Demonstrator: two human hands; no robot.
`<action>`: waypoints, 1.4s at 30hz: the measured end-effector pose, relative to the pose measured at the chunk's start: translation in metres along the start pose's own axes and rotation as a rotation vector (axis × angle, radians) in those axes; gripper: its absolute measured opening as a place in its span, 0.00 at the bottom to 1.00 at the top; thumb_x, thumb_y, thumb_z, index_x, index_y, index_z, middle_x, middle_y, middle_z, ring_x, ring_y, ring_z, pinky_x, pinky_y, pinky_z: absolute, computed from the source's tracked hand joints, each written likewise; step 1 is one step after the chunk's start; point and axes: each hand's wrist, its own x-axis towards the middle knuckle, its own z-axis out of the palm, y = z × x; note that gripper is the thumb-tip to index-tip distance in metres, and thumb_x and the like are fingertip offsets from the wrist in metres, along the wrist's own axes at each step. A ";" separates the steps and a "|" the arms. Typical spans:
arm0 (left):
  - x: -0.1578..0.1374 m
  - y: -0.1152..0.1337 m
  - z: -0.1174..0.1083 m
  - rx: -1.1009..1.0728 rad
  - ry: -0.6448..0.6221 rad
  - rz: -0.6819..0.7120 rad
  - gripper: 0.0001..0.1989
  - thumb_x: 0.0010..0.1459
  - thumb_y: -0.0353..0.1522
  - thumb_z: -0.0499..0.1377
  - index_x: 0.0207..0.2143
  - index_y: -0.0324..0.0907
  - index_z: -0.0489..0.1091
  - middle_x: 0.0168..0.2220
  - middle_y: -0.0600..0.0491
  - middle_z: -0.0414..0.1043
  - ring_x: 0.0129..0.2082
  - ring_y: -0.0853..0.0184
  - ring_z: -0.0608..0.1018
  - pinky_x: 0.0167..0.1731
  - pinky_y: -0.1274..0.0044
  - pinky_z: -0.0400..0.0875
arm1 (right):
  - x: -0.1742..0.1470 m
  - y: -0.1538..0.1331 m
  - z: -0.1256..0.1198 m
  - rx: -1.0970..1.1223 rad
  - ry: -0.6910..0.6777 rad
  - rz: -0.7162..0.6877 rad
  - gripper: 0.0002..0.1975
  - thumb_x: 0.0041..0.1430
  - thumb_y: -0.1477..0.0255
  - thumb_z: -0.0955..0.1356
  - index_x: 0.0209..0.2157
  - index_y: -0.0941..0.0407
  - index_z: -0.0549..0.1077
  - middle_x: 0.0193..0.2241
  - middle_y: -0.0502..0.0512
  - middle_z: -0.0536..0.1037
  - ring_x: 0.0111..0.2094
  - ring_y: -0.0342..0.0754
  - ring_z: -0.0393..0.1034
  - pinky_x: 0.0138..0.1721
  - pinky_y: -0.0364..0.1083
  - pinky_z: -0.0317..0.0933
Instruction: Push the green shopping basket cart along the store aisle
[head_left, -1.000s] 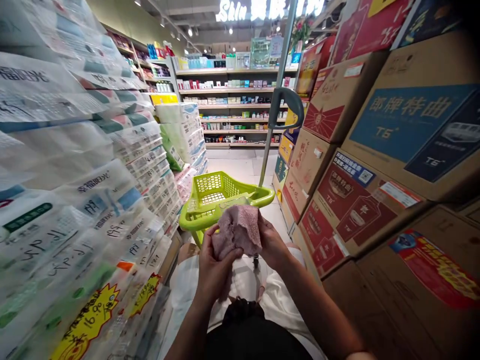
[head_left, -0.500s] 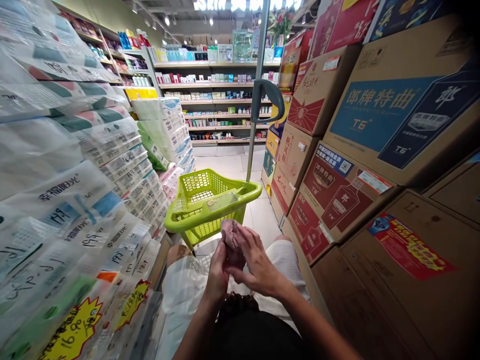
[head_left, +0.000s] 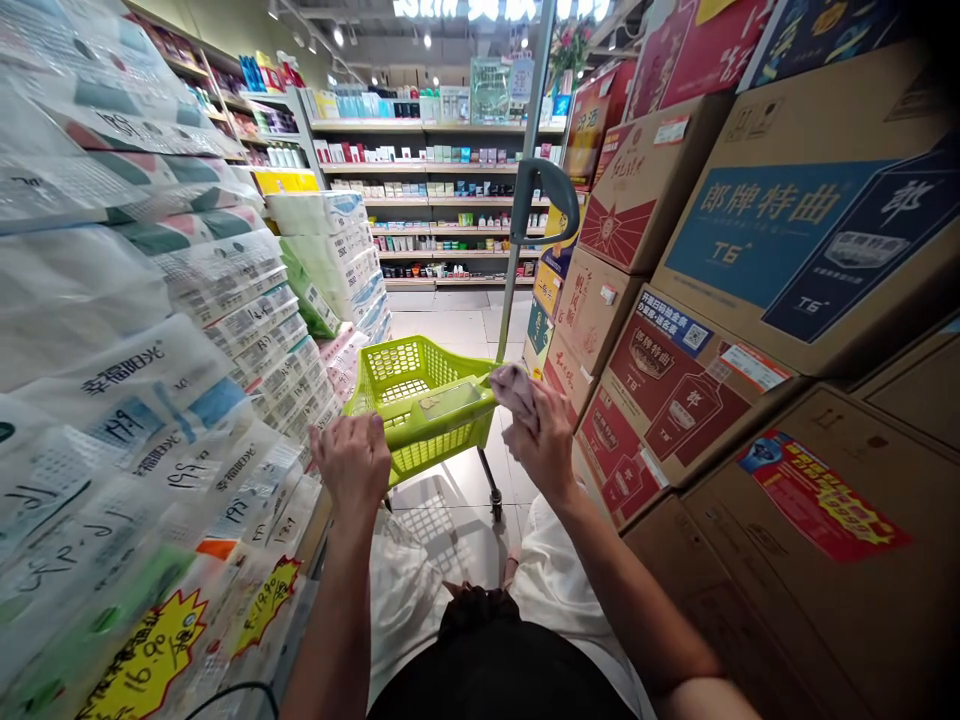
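My left hand point(head_left: 352, 462) is closed over the near left corner of the green shopping cart's rim point(head_left: 420, 428). A crumpled, pale pinkish-grey cloth point(head_left: 514, 388) is bunched in my right hand point(head_left: 546, 440), beside the rim's right end. Whether the cloth touches the rim there I cannot tell. The green plastic basket has a lattice of holes and stands on a wheeled frame, with a caster point(head_left: 496, 503) showing below. A worn label point(head_left: 450, 400) lies on its near panel.
Stacked packs of tissue point(head_left: 120, 380) rise close on the left. Cardboard cartons point(head_left: 780, 220) are piled on the right. A grey pole with a dark handle point(head_left: 525, 200) stands behind the cart. Shelves of small boxes point(head_left: 427, 190) line the back above a tiled floor point(head_left: 450, 325).
My hands have moved apart from around the cloth. The left went to the cart's rim on the left; the right carried the cloth up and right to the rim's other end.
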 end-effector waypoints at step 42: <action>0.029 0.049 0.063 -0.094 -0.232 0.140 0.16 0.60 0.32 0.61 0.51 0.42 0.79 0.60 0.40 0.68 0.62 0.45 0.69 0.62 0.51 0.64 | 0.084 0.078 0.054 -0.234 -0.410 -0.063 0.19 0.74 0.66 0.55 0.44 0.54 0.75 0.47 0.58 0.79 0.55 0.53 0.68 0.65 0.58 0.52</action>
